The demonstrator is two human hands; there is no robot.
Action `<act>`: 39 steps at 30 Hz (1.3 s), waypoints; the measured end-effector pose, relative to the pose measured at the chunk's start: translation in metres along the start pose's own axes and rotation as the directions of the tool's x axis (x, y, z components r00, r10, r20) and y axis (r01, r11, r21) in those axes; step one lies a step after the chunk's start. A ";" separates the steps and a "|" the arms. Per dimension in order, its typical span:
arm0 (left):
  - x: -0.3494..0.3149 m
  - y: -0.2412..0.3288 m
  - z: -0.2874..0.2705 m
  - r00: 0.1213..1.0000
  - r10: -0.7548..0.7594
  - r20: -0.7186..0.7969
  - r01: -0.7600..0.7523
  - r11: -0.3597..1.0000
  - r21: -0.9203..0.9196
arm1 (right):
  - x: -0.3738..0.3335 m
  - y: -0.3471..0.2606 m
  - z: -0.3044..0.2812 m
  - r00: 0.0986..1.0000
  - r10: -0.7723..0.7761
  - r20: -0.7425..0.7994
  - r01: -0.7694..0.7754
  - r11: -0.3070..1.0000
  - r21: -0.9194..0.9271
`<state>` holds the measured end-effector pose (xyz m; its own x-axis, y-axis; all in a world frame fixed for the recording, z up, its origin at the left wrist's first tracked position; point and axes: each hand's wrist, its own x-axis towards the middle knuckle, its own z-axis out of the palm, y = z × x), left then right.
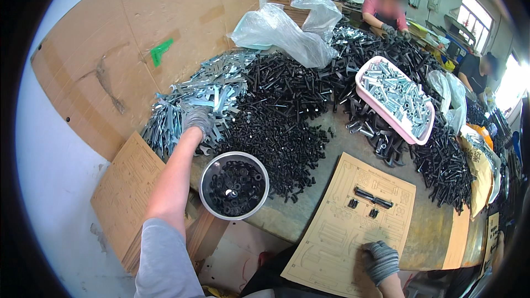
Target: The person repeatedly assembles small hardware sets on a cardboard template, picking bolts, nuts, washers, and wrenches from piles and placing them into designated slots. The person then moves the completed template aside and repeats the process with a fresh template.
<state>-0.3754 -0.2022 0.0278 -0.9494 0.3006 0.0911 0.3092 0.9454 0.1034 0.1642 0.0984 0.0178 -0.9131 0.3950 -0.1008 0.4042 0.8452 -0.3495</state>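
Worktable: a broad metal top [276, 218], running under and around the printed card [326, 232].
Black hardware heap: loose small bolts [270, 143], beyond the card and to its left.
Wrench heap: flat silvery wrenches [221, 85], farther left of the card.
Card: brown, before the person; most printed outlines showed uncovered, so I judged the work barely begun.
Pink tray [385, 116]: full of silver tubes, beyond the card's far right corner.
Steel bowl [232, 155]: dark washers inside, left of the card.
Left hand [199, 120]: gloved, among the wrenches; I couldn't tell whether its fingers gripped any.
Right hand [381, 262]: gloved, fingers curled over the card's near right part; any grasp was hidden.
Long black bolts [364, 193]: lying on the card's far half.
Short black pieces [374, 213]: on the card, just nearer.
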 end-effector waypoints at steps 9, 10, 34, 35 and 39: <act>0.051 0.037 0.023 0.963 -0.265 -0.038 0.264 0.964 -0.037 | 0.071 -0.079 -0.025 0.971 -0.214 -0.107 0.238 0.916 0.323; 0.047 0.046 0.013 0.953 -0.301 -0.038 0.300 0.953 -0.029 | 0.074 -0.094 -0.033 0.972 -0.206 -0.112 0.234 0.877 0.419; -0.189 0.195 -0.095 0.852 0.518 0.076 -0.065 0.250 -0.966 | 0.099 -0.106 -0.052 0.900 -0.027 -0.436 0.370 0.577 0.728; -0.206 0.212 -0.088 0.824 0.556 0.110 -0.018 0.220 -0.975 | 0.100 -0.102 -0.051 0.902 0.006 -0.431 0.361 0.536 0.763; -0.261 0.261 -0.066 0.743 0.666 0.061 -0.025 0.119 -0.993 | 0.078 -0.082 -0.067 0.945 0.059 -0.321 0.294 0.275 0.916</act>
<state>-0.0434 -0.0424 0.0961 -0.5032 0.8608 0.0761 0.1154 -0.0203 0.9931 0.0635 0.0844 0.1013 -0.8223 0.5389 0.1829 -0.2054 0.0188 -0.9785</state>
